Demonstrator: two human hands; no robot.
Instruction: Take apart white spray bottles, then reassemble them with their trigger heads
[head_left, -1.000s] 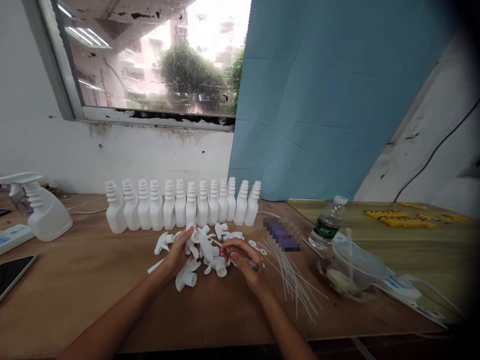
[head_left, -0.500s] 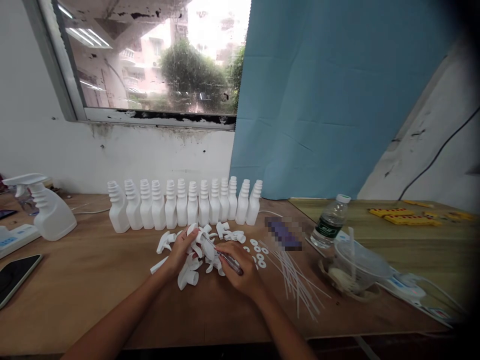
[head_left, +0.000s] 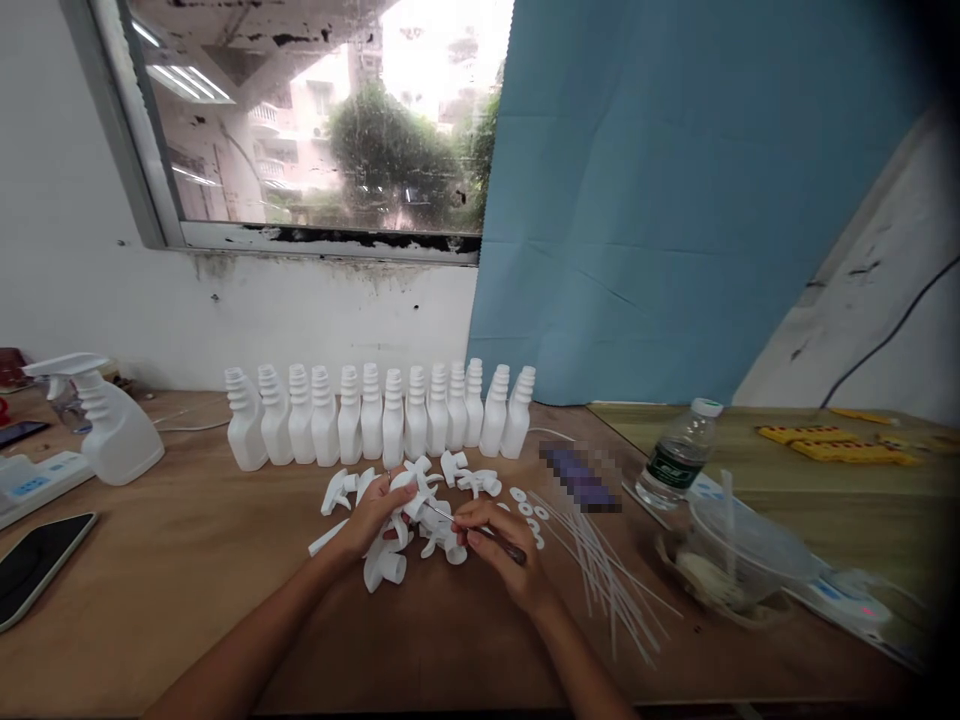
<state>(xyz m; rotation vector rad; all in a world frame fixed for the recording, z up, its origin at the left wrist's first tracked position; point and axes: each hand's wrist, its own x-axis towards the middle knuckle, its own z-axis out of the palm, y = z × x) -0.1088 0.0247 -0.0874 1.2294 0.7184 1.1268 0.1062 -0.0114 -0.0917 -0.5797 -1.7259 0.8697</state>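
My left hand is closed around a white spray bottle trigger head, held above a pile of similar trigger heads. In my right hand is a thin metal-shafted screwdriver, gripped by its handle. Its shaft points left toward the held head; whether the tip touches it I cannot tell. Several white washers lie just right of my right hand, partly hidden by it. Beyond them is a loose bundle of thin white tubes.
White spray bottles without heads stand in a row behind the pile. A complete spray bottle and a phone are at left. To the right are a water bottle, a plastic bowl and a power strip.
My right hand has drawn slightly right and down, with the screwdriver's shaft now more visible. The left hand still holds the trigger head. The whole view has shifted a little.
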